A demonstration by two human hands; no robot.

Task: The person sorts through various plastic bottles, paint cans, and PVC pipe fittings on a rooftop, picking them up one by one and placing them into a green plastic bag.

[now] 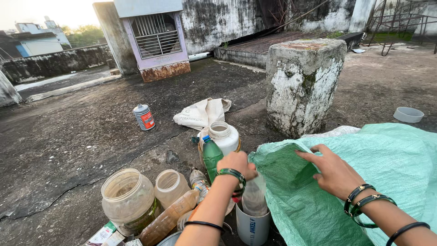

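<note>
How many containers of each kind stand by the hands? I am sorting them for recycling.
Clear wide-mouth jars: 2
White jar: 1
Plastic bottles, green, brown, clear in the left hand: 3
White cup: 1
Striped can: 1
Total: 8

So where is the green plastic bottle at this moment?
The green plastic bottle stands at centre of the head view, just in front of the white jar and left of the left hand, beside the green sack.
</note>
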